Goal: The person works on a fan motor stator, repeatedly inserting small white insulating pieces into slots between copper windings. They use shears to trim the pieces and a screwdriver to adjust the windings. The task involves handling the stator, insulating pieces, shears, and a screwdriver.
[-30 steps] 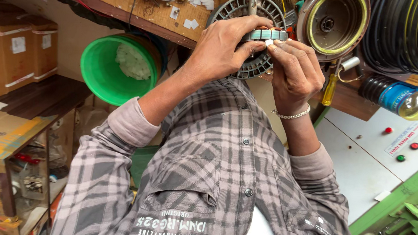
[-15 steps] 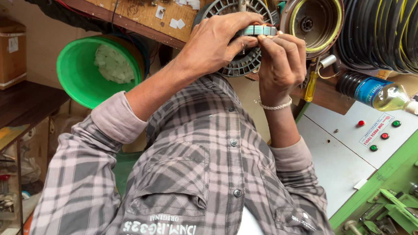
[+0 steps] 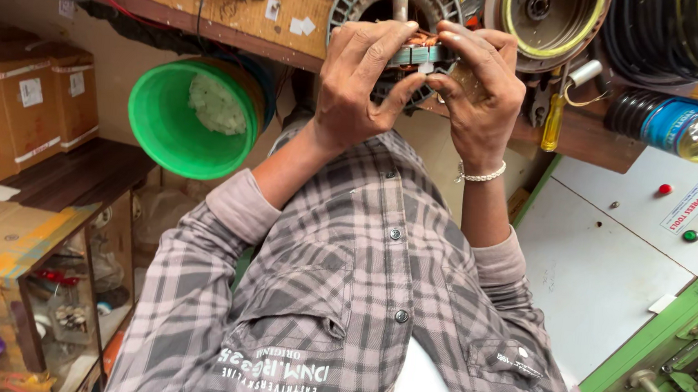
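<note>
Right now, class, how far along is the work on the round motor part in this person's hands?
Done, apparently: copper winding already sits in the ribbed motor core. In hand: the left hand and right hand pinch a grey strip against that winding. Left: hard to judge; the yellow-handled screwdriver lies unused beside them.

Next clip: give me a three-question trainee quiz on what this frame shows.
1. True or false: the left hand and right hand both grip the copper-wound core.
2. Which wrist wears the beaded bracelet? A) left B) right
3. What colour is the bucket lying on its side under the shelf?
Key: 1 true; 2 B; 3 green.
</note>
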